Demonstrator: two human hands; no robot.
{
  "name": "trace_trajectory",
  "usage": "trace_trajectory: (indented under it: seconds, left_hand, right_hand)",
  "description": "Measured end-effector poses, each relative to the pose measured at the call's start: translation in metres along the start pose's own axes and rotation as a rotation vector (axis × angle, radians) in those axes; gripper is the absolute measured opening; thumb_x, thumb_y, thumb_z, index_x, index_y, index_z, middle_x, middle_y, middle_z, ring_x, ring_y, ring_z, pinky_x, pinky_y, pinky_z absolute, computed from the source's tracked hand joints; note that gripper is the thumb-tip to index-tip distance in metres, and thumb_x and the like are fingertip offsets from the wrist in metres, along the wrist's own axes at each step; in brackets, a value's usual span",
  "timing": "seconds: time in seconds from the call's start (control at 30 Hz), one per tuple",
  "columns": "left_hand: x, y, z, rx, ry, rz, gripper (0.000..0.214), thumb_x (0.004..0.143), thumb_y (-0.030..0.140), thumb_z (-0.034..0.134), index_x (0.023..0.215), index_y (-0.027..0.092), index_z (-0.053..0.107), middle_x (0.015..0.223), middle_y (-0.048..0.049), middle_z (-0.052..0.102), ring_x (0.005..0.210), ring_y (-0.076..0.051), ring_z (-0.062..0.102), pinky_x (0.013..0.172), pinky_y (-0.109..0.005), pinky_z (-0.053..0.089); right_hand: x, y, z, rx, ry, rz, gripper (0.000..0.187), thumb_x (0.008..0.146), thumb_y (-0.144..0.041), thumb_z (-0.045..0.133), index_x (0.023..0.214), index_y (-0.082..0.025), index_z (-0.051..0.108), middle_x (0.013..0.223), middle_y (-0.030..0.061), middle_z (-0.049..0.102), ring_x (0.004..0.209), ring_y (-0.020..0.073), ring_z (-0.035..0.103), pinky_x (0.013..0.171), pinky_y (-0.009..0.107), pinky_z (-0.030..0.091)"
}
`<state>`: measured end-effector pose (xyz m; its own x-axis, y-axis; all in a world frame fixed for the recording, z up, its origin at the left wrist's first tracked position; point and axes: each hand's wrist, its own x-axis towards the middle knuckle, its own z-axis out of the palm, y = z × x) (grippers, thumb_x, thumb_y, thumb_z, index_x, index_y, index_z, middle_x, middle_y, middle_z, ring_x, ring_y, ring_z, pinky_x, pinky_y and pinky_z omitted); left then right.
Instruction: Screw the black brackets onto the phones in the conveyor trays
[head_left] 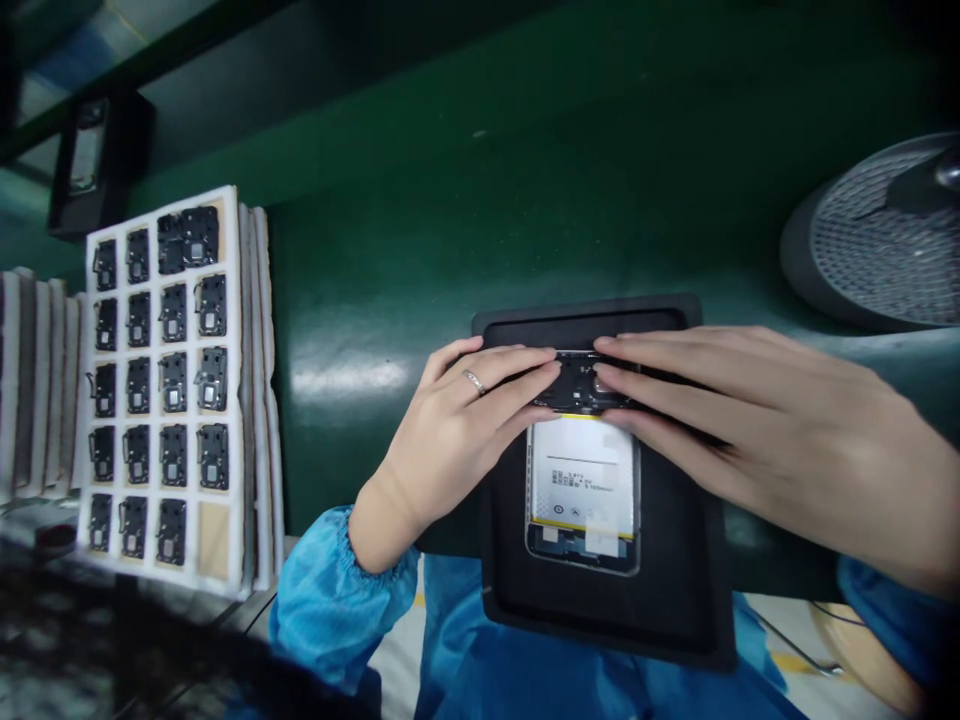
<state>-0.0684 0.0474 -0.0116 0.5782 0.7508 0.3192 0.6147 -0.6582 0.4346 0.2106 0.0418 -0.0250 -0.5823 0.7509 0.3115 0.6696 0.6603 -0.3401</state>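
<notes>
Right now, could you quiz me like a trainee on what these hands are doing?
1. True or false: the left hand and the right hand both touch the top end of the phone.
2. Which hand wears the ring? A) left B) right
3. Fill in: the phone lies in a black ____.

Key: 1 true; 2 A; 3 tray.

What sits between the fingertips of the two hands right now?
In the head view, a black module at the top of the open phone, above the white battery.
</notes>
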Motion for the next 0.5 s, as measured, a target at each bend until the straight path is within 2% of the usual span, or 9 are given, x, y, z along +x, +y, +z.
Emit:
trace_trajectory:
  seconds: [0.13, 0.27, 0.5]
  left_hand:
    - [0.001, 0.002, -0.001, -0.009, -0.023, -0.016, 0.026, 0.118, 0.023, 0.068, 0.142, 0.018, 0.074, 0.146, -0.0057, 0.084, 0.136, -0.016, 0.080, 0.130, -0.044, 0.054]
    - [0.002, 0.001, 0.006, -0.007, 0.016, -0.013, 0.023, 0.119, 0.025, 0.066, 0.140, 0.022, 0.076, 0.144, -0.0025, 0.085, 0.133, -0.016, 0.081, 0.128, -0.044, 0.054]
    - [0.000, 0.002, 0.013, -0.031, 0.075, -0.027, 0.021, 0.117, 0.022, 0.070, 0.135, 0.021, 0.079, 0.144, -0.0044, 0.084, 0.131, -0.016, 0.081, 0.131, -0.043, 0.053]
  right_hand:
    - [-0.004, -0.002, 0.000, -0.051, 0.017, -0.002, 0.042, 0.096, -0.034, 0.053, 0.136, -0.022, 0.058, 0.145, 0.0004, 0.059, 0.129, 0.0234, 0.064, 0.110, 0.046, 0.052]
    - [-0.004, -0.006, 0.000, -0.035, 0.032, 0.040, 0.039, 0.095, -0.034, 0.054, 0.133, -0.024, 0.060, 0.145, 0.0014, 0.058, 0.131, 0.0225, 0.063, 0.113, 0.046, 0.051]
    - [-0.003, -0.013, 0.001, 0.006, 0.092, 0.033, 0.035, 0.093, -0.026, 0.058, 0.127, -0.020, 0.062, 0.136, 0.0038, 0.065, 0.124, 0.0202, 0.068, 0.112, 0.046, 0.054]
